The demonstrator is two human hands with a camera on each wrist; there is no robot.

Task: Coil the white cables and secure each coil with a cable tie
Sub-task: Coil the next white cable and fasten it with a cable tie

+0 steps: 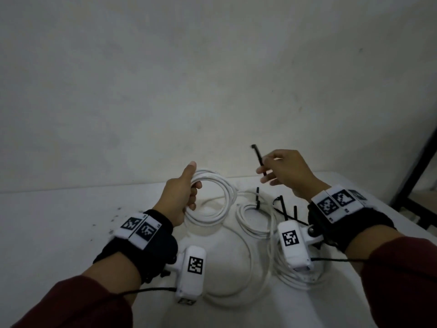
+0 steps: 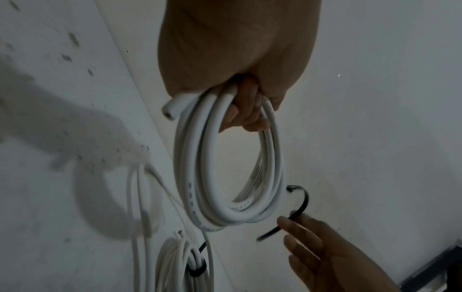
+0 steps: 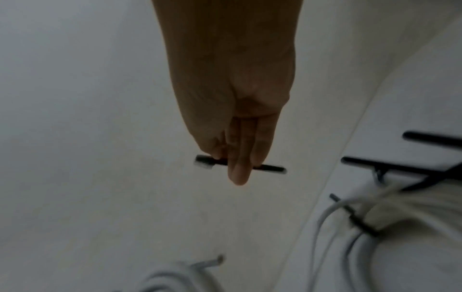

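- Your left hand (image 1: 182,192) is wrapped round a coil (image 1: 210,197) of white cable, fingers through the middle and thumb on top, lifted off the surface (image 1: 59,233). Your right hand (image 1: 287,172) pinches a black cable tie (image 1: 259,159) between thumb and fingers, up at about 1 o'clock from the coil and not touching it.
- Loops are held only where your left fingers (image 2: 246,110) close on them. In the left wrist view the far side of the coil hangs free, and a cut end (image 2: 172,108) pokes out beside your palm. Loosen that grip while threading and the loops will likely spring apart, or the end will slide out.
- Your pinch on the tie sits near its middle, so both ends stick out. It could twist or drop as you feed it through, and I can't tell which end is the head.
- Another coil (image 1: 254,216), already tied, lies on the surface at 5 o'clock from the held one, with loose cable (image 1: 236,268) trailing nearer you. Lower the held coil too far and the tie may snag or take in a stray strand.
- Spare ties (image 1: 287,209) lie on the surface under your right wrist; a sweep of the forearm could scatter them.
- Cinching over crossed loops would, I judge, leave a lopsided bundle.
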